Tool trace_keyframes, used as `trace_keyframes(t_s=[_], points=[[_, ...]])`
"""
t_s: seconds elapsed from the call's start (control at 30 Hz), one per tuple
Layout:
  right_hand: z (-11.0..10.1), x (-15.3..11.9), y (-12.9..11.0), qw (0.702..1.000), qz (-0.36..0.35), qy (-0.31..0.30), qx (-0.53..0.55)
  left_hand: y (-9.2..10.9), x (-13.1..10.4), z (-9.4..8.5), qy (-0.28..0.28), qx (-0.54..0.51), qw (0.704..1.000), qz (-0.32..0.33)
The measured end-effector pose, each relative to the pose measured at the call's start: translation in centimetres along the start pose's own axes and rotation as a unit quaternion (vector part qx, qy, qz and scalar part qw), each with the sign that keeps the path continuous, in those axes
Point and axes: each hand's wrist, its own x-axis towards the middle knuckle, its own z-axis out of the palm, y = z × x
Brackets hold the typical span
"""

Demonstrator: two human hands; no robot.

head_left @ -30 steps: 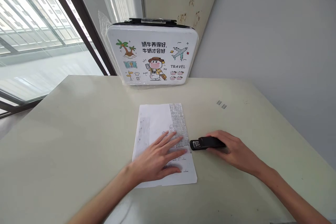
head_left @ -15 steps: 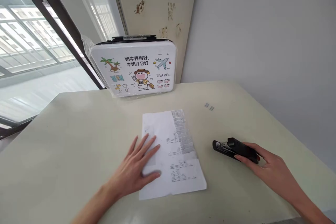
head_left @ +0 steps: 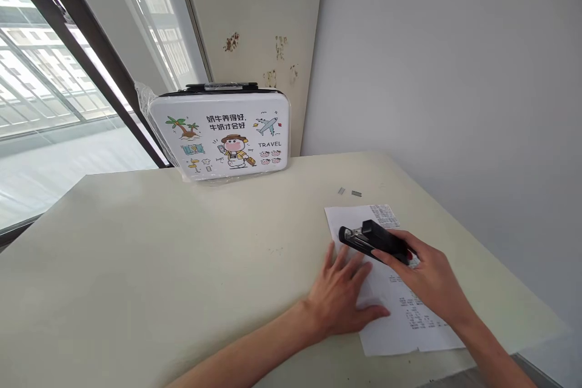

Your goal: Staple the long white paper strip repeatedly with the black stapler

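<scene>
My left hand [head_left: 342, 297] lies flat with fingers spread on the left part of a printed paper sheet [head_left: 386, 333]. My right hand [head_left: 425, 276] grips a black stapler [head_left: 384, 241] by its rear end, over the upper part of the sheet. The stapler's jaws are apart at the front end, which points left towards the fingertips of my left hand. Part of the print is hidden behind the stapler and my right hand. Two small staple strips [head_left: 356, 193] lie just beyond the sheet's far edge.
A white cartoon-printed case [head_left: 222, 133] in clear plastic wrap stands upright at the back of the pale table [head_left: 182, 267]. A grey wall [head_left: 409, 73] borders the table on the right. A dark-framed window [head_left: 82, 30] is on the left.
My left hand has slid the paper to the right, under the stapler. The stapler in my right hand stays held and now overlaps the sheet. The camera view has shifted slightly.
</scene>
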Motion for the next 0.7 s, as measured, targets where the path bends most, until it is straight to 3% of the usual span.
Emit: trace_keyframes(t_s=[0.1, 0.23, 0.33, 0.47, 0.57, 0.7], points=[[1.9, 1.6, -1.5, 0.999, -0.041, -0.011, 0.017, -0.4, -0.9, -1.6, 0.003, -0.05, 0.998, 0.023], [5.7, 4.0, -3.2, 0.992, -0.092, -0.066, 0.061, -2.8, -4.3, -5.8, 0.039, -0.119, 0.992, 0.019], [8.9, 5.6, -4.5, 0.981, -0.129, -0.111, 0.093, -5.6, -7.3, -9.2, 0.09, -0.138, 0.98, -0.115], [12.5, 6.7, -6.1, 0.96, -0.174, -0.183, 0.119, -8.7, -9.9, -12.7, 0.192, -0.154, 0.928, -0.278], [14.2, 6.7, -6.7, 0.95, -0.183, -0.216, 0.134, -10.0, -10.6, -14.0, 0.23, -0.147, 0.908, -0.317], [15.0, 6.2, -6.4, 0.945, -0.156, -0.225, 0.177, -10.8, -10.7, -14.2, 0.238, -0.149, 0.895, -0.347]])
